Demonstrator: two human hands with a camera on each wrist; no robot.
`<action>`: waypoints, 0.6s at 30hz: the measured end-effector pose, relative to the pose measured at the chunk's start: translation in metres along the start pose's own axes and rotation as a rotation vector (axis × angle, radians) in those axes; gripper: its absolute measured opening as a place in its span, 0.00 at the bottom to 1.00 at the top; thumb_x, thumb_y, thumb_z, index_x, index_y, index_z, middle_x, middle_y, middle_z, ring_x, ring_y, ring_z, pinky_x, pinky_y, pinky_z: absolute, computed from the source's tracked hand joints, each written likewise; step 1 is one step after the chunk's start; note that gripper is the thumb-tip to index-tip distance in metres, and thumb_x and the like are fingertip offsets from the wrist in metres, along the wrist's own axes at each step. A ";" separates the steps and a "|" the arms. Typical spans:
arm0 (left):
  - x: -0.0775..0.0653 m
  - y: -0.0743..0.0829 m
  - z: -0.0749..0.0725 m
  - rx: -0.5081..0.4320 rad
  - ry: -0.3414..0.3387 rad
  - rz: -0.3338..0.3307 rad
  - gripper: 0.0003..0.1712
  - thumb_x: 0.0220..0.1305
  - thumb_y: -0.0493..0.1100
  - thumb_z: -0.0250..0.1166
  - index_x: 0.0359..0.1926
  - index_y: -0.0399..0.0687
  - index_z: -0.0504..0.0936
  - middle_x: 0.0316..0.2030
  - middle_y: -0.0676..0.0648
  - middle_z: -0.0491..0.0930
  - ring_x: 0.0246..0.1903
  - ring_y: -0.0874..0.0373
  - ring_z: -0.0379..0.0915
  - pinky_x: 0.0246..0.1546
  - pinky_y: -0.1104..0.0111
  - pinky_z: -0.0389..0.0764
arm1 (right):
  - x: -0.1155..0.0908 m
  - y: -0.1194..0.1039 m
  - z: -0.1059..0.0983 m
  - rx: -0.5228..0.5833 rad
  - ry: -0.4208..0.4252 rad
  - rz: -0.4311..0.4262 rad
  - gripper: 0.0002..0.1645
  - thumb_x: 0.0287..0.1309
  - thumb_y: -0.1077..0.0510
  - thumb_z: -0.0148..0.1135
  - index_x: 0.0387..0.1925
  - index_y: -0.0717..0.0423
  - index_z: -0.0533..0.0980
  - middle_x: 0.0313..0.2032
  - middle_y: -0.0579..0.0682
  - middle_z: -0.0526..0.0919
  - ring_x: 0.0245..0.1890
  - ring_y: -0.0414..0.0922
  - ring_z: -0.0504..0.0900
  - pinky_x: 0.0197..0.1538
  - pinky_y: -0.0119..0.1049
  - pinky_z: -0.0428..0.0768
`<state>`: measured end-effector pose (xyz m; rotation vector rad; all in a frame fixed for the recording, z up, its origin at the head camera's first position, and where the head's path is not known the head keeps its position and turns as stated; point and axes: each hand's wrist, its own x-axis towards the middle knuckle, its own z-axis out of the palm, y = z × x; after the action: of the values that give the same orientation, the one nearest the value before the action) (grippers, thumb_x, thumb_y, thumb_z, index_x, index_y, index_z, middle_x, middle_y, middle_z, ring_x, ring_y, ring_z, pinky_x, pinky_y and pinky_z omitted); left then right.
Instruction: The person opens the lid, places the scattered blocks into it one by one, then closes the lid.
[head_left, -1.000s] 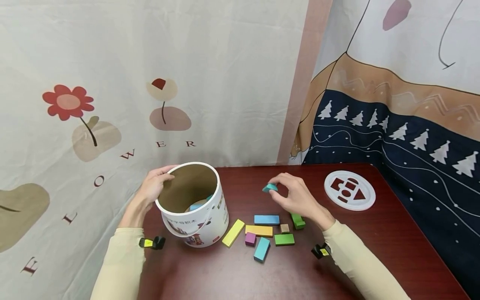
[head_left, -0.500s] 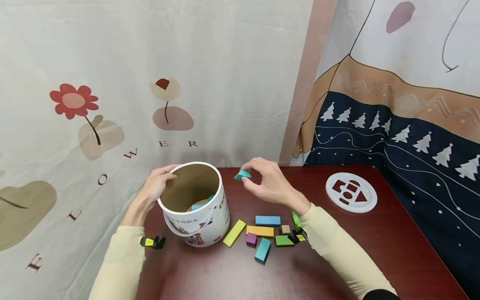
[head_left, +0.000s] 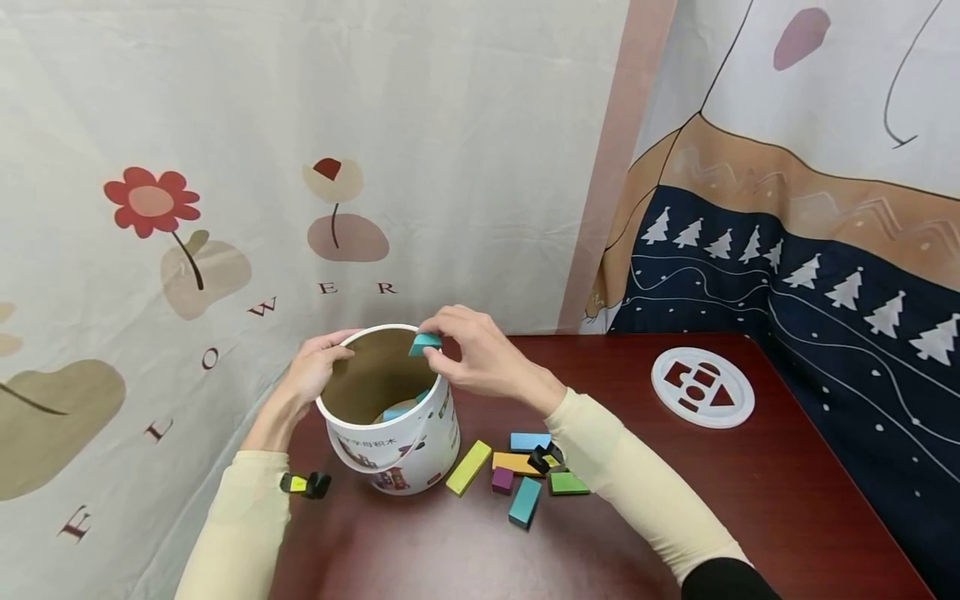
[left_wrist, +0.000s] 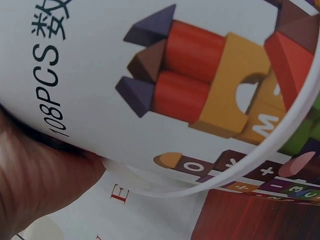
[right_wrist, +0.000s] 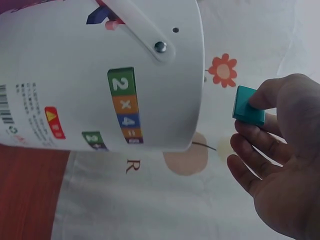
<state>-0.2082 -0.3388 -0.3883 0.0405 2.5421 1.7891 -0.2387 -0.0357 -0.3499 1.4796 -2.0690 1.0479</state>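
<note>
A white printed bucket (head_left: 442,442) stands on the table, tilted a little in the head view, with a few blocks (head_left: 397,412) lying at its bottom. My left hand (head_left: 309,372) grips its rim on the left side, thumb over the edge. Between thumb and fingers, my right hand (head_left: 480,354) pinches a small teal block (head_left: 425,342) at the right side of the bucket's rim. From the right wrist view, the teal block (right_wrist: 248,105) is just beyond the bucket's mouth, apart from the wall.
Right of the bucket lie a yellow block (head_left: 468,468), a purple cube (head_left: 502,479), a teal-blue block (head_left: 525,502), a blue block (head_left: 528,442), an orange block (head_left: 513,463) and a green block (head_left: 568,483). A white lid with shaped holes (head_left: 738,387) lies at the back right.
My right hand has moved left with the teal block, from above the loose blocks to the bucket's rim. The left hand keeps its grip on the bucket.
</note>
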 end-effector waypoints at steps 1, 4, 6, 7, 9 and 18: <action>0.000 0.000 0.000 0.004 0.001 -0.001 0.29 0.74 0.32 0.48 0.73 0.31 0.69 0.64 0.30 0.73 0.55 0.49 0.76 0.50 0.70 0.80 | 0.003 -0.001 0.002 -0.006 -0.012 0.001 0.12 0.62 0.60 0.64 0.46 0.59 0.84 0.38 0.44 0.82 0.40 0.38 0.74 0.45 0.30 0.75; 0.000 0.001 0.000 0.015 0.001 -0.002 0.29 0.74 0.33 0.48 0.74 0.31 0.69 0.64 0.30 0.73 0.54 0.50 0.76 0.50 0.70 0.80 | 0.009 -0.003 0.009 -0.023 -0.056 0.013 0.12 0.63 0.59 0.64 0.46 0.58 0.84 0.40 0.45 0.83 0.41 0.39 0.75 0.45 0.30 0.75; 0.000 0.002 0.000 0.021 0.002 -0.002 0.29 0.74 0.33 0.48 0.74 0.31 0.68 0.64 0.30 0.73 0.54 0.50 0.77 0.49 0.70 0.81 | 0.013 -0.003 0.013 -0.036 -0.090 0.025 0.12 0.63 0.59 0.64 0.47 0.57 0.84 0.40 0.45 0.83 0.42 0.40 0.76 0.46 0.32 0.75; 0.000 0.002 0.000 0.027 0.002 0.000 0.29 0.74 0.33 0.47 0.74 0.31 0.68 0.64 0.29 0.73 0.54 0.49 0.77 0.49 0.70 0.81 | 0.015 -0.004 0.015 -0.044 -0.107 0.030 0.12 0.64 0.58 0.64 0.47 0.56 0.84 0.41 0.45 0.83 0.42 0.41 0.76 0.48 0.32 0.75; -0.001 0.004 0.001 0.029 0.002 0.000 0.29 0.75 0.33 0.47 0.74 0.31 0.68 0.63 0.28 0.74 0.54 0.48 0.77 0.49 0.70 0.81 | 0.018 -0.004 0.019 -0.068 -0.139 0.035 0.13 0.64 0.58 0.64 0.48 0.55 0.84 0.41 0.44 0.84 0.42 0.40 0.76 0.49 0.33 0.74; -0.002 0.005 0.000 0.045 0.006 0.009 0.28 0.74 0.32 0.48 0.73 0.29 0.70 0.61 0.27 0.75 0.53 0.49 0.77 0.50 0.70 0.79 | 0.022 -0.009 0.028 -0.125 -0.275 0.079 0.20 0.67 0.54 0.61 0.57 0.55 0.81 0.48 0.46 0.84 0.51 0.42 0.75 0.58 0.40 0.72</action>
<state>-0.2065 -0.3367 -0.3836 0.0484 2.5910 1.7374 -0.2359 -0.0723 -0.3496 1.5628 -2.3511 0.7603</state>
